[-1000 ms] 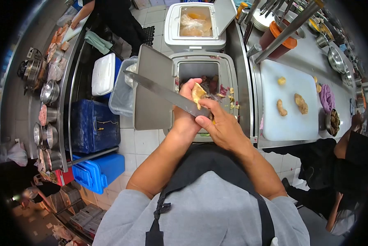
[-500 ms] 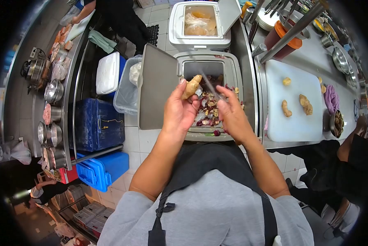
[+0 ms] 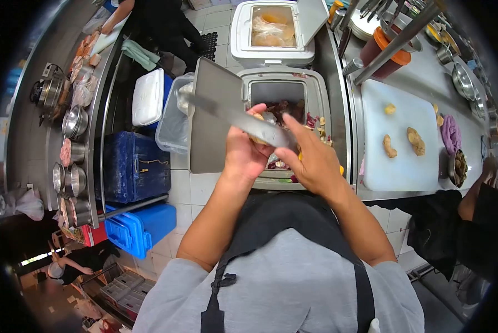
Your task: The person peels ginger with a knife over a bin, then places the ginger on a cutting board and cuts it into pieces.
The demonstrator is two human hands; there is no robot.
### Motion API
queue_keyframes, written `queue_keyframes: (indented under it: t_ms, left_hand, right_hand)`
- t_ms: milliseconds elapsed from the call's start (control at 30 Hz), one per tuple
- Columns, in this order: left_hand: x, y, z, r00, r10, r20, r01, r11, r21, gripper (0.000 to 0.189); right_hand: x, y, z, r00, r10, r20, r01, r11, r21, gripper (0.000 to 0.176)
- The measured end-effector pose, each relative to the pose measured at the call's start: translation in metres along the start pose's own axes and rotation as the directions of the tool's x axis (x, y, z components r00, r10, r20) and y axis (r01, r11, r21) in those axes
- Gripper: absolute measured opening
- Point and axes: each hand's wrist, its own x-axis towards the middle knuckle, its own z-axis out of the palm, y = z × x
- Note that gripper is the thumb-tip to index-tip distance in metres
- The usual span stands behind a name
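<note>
My left hand (image 3: 246,158) is closed on a piece of ginger (image 3: 258,140), mostly hidden by the blade and fingers. In my right hand (image 3: 318,161) is a knife (image 3: 238,121), its broad blade blurred and lying across the ginger, pointing left. Some yellow shows at the edge of that hand. Both hands are above an open grey bin (image 3: 319,91) holding dark red and pale peelings (image 3: 311,121). To the right, a white cutting board (image 3: 385,172) carries a knobbly ginger root (image 3: 415,141), a smaller ginger piece (image 3: 389,146) and a pale chunk (image 3: 390,109).
The bin's raised lid (image 3: 204,147) stands on its left, beside a clear plastic tub (image 3: 168,130). Beyond is a white container (image 3: 246,50). A purple cloth (image 3: 450,133) and a metal bowl (image 3: 458,168) sit right of the board. Another person (image 3: 163,28) works at the far left counter.
The knife has swung leftward from beyond the ginger to lie across it. My right hand has turned with it, and the ginger is now largely covered.
</note>
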Motion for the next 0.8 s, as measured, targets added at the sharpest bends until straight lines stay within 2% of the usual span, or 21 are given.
queue_keyframes:
  t_ms: [67, 100, 133, 200, 267, 567, 667, 733, 767, 800]
  left_hand:
    - [0.012, -0.002, -0.010, 0.997, 0.083, -0.004, -0.084, 0.995, -0.052, 0.030]
    - [0.014, 0.004, -0.010, 1.000, -0.008, -0.022, 0.007, 0.999, -0.049, 0.027]
    - [0.014, 0.006, -0.012, 1.000, -0.002, -0.022, 0.001, 0.999, -0.044, 0.027]
    - [0.014, 0.009, -0.016, 0.988, -0.133, 0.079, 0.140, 0.985, -0.101, 0.026]
    - [0.017, 0.006, -0.014, 0.990, -0.137, 0.043, 0.140, 0.987, -0.082, 0.027]
    - [0.013, -0.005, -0.012, 0.999, -0.033, 0.003, 0.033, 0.989, -0.145, 0.028]
    - [0.015, -0.013, -0.010, 1.000, -0.029, -0.006, 0.029, 0.998, -0.047, 0.027]
    - [0.015, -0.026, -0.003, 0.995, 0.029, -0.100, -0.034, 0.998, -0.045, 0.026]
    - [0.009, -0.031, -0.003, 0.992, 0.055, -0.114, -0.048, 0.997, 0.063, 0.025]
    - [0.012, -0.033, -0.007, 0.993, 0.052, -0.107, -0.046, 0.997, 0.062, 0.025]
  right_hand:
    - [-0.018, -0.004, -0.002, 0.995, 0.051, 0.086, -0.035, 0.984, -0.176, 0.062]
    - [-0.025, -0.002, 0.000, 0.994, 0.052, 0.095, -0.031, 0.976, -0.214, 0.065]
    - [-0.029, 0.000, 0.003, 0.995, 0.047, 0.092, -0.027, 0.978, -0.209, 0.065]
    - [-0.035, 0.002, 0.007, 0.996, 0.010, 0.087, 0.012, 0.970, -0.243, 0.067]
    - [-0.039, 0.006, 0.009, 0.997, 0.006, 0.073, 0.013, 0.969, -0.247, 0.068]
    - [-0.050, 0.017, 0.012, 1.000, -0.008, -0.022, 0.002, 0.967, -0.253, 0.071]
    - [-0.042, 0.015, 0.016, 1.000, -0.026, -0.015, 0.021, 0.961, -0.275, 0.071]
    - [-0.035, 0.011, 0.020, 1.000, -0.028, -0.006, 0.025, 0.953, -0.301, 0.072]
    - [-0.031, 0.010, 0.023, 0.999, -0.040, -0.003, 0.038, 0.958, -0.284, 0.072]
    - [-0.026, 0.010, 0.025, 0.998, -0.059, -0.001, 0.057, 0.962, -0.266, 0.072]
